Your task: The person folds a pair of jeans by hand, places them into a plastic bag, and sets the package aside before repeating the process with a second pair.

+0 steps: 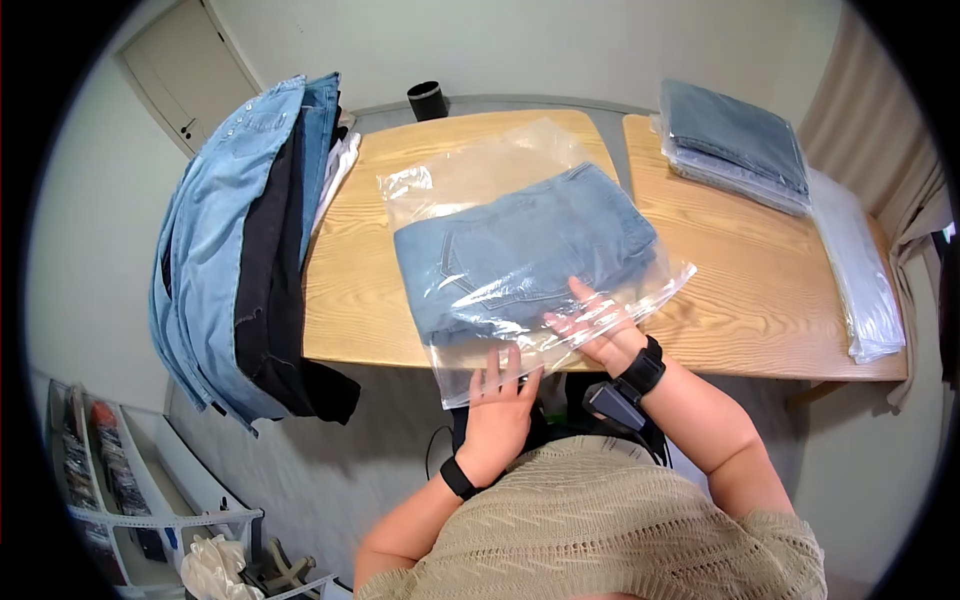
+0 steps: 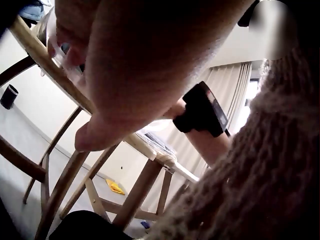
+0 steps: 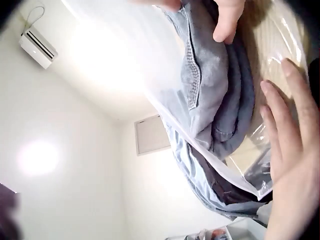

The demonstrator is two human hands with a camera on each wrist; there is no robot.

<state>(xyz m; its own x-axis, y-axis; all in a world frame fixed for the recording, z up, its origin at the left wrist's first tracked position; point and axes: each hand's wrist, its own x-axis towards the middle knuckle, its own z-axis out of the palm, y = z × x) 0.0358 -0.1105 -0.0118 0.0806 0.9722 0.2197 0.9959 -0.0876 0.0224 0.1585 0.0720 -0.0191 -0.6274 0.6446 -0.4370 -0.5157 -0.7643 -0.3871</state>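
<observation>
Folded blue jeans (image 1: pixel 520 240) lie in a clear plastic bag (image 1: pixel 430 190) on the wooden table, with a back pocket facing up. My left hand (image 1: pixel 503 405) has its fingers straight and spread against the bag's near edge, which hangs over the table's front. At the near right corner of the jeans is my right hand (image 1: pixel 605 330), its extended fingers overlapped by shiny film. The right wrist view shows the right fingertips (image 3: pixel 227 22) touching the denim and the left hand (image 3: pixel 292 135) flat by the plastic. In the left wrist view the left hand (image 2: pixel 115 90) mostly blocks the bag.
A pile of blue and black denim (image 1: pixel 250 250) drapes over the table's left end. Bagged folded jeans (image 1: pixel 735 140) are stacked at the back right, beside flat clear bags (image 1: pixel 855 270). A black bin (image 1: pixel 427 100) stands behind the table; a shelf rack (image 1: pixel 150 470) is at lower left.
</observation>
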